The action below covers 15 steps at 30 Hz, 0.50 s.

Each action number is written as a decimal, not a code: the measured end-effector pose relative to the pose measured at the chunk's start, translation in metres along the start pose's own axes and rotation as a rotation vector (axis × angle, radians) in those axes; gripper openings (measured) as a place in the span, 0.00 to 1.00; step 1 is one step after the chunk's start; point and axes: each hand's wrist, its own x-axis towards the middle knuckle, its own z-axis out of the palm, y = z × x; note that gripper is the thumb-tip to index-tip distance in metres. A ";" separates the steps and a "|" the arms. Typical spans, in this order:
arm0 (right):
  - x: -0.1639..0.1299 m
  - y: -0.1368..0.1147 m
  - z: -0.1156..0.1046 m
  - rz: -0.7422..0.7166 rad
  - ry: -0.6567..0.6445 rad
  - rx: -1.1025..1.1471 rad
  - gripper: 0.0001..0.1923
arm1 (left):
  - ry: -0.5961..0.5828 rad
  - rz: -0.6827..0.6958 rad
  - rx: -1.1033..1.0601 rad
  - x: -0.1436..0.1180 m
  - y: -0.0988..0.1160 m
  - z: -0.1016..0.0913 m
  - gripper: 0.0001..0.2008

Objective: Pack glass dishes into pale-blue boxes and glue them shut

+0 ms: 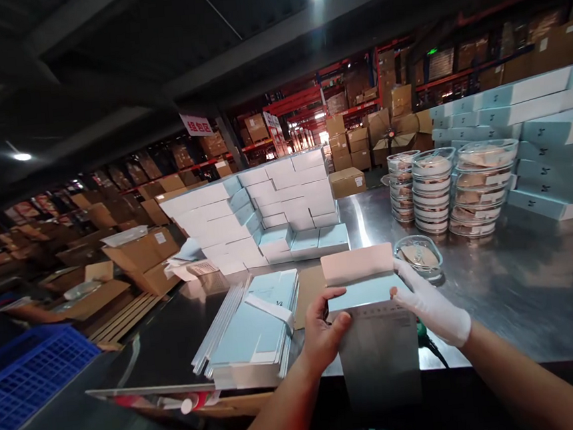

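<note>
We hold a flat pale-blue box [368, 293] at the near edge of the steel table [523, 288], right in front of us and between our two hands. Its lid flap [357, 263] stands open and tips away from us, showing a pale pinkish inside, while a grey sheet [378, 351] hangs from the box's near side down over the table edge toward us. The long axis of box and sheet together runs straight away from us, so each hand sits on one long side. Our bare left hand [323, 335] pinches the left edge where box and sheet meet, thumb on top and fingers curled round it. Our white-gloved right hand [431, 306] lies along the right edge, fingers stretched toward the far corner and pressing on it; how firmly it grips we cannot tell. Both hands are equally near, touching the box. Just beyond the right hand, a single clear round lidded container [419, 255] stands on the table, near the box's far right corner but apart from it. To the left of the left hand lies a stack of flat blue boxes [259, 334], close beside it. Farther off stand stacks of round containers [452, 190] on the right, a wall of white and blue boxes [266, 210] at centre, and another pile of blue boxes [551, 145] at far right.
</note>
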 end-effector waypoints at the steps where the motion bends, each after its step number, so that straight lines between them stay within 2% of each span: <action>1: -0.001 -0.002 0.000 -0.002 -0.029 -0.007 0.42 | 0.008 0.007 -0.006 -0.001 -0.002 0.001 0.30; 4: -0.009 0.007 -0.004 -0.037 -0.067 -0.024 0.41 | 0.111 0.055 -0.059 -0.004 -0.009 0.001 0.27; 6: -0.015 0.020 -0.004 -0.115 -0.069 -0.054 0.32 | 0.159 0.099 -0.082 -0.005 -0.014 -0.003 0.26; 7: -0.017 0.026 -0.004 -0.168 -0.074 -0.062 0.26 | 0.142 0.128 -0.068 -0.006 -0.016 -0.006 0.23; 9: -0.021 0.034 -0.001 -0.301 -0.102 -0.070 0.18 | 0.049 0.202 0.002 -0.004 -0.019 -0.017 0.16; 12: -0.021 0.039 0.005 -0.519 -0.108 -0.146 0.15 | -0.093 0.326 0.100 0.005 -0.014 -0.039 0.07; 14: -0.021 0.038 0.013 -0.647 -0.073 -0.240 0.15 | -0.207 0.395 0.233 0.016 0.000 -0.049 0.07; 15: -0.021 0.038 0.018 -0.694 -0.057 -0.290 0.16 | -0.291 0.417 0.356 0.021 0.010 -0.051 0.10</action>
